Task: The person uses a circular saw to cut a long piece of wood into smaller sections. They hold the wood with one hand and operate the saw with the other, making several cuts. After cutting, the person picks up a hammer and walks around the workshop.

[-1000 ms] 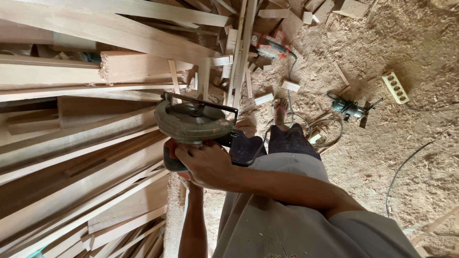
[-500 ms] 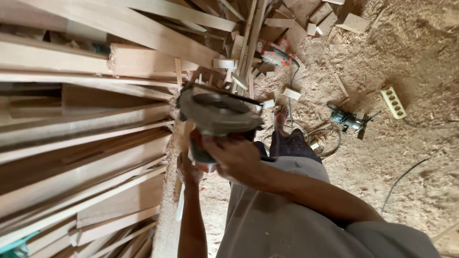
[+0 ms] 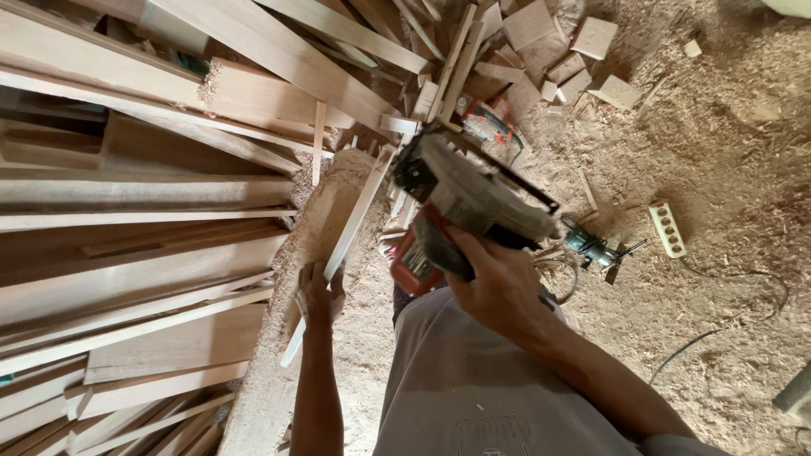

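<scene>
Nearest is the person's grey shirt (image 3: 473, 397), with both forearms reaching away from it. Right hand (image 3: 498, 283) is clamped around the handle of a circular saw (image 3: 473, 203), fingers wrapped tight; the saw is lifted off the wood and tilted, its long axis running from lower left near the hand to upper right, guard end pointing up-left toward the lumber. Left hand (image 3: 319, 295) is closed on a thin strip (image 3: 342, 245), thumb and fingers pinching it; the strip runs diagonally from lower left to upper right, lying along the sawdust-covered plank (image 3: 312, 253) beside the saw. No containers in view. Left of that is a stack of long boards (image 3: 135, 253), mostly lying horizontal. Farther off, on the sawdust floor (image 3: 726, 143), sit a small power tool (image 3: 591, 249), a white power strip (image 3: 667, 230) with a cable, and scattered offcuts (image 3: 596, 38). Compared with half a second ago, the saw sits higher and more tilted, and the left hand now shows gripping the strip.
</scene>
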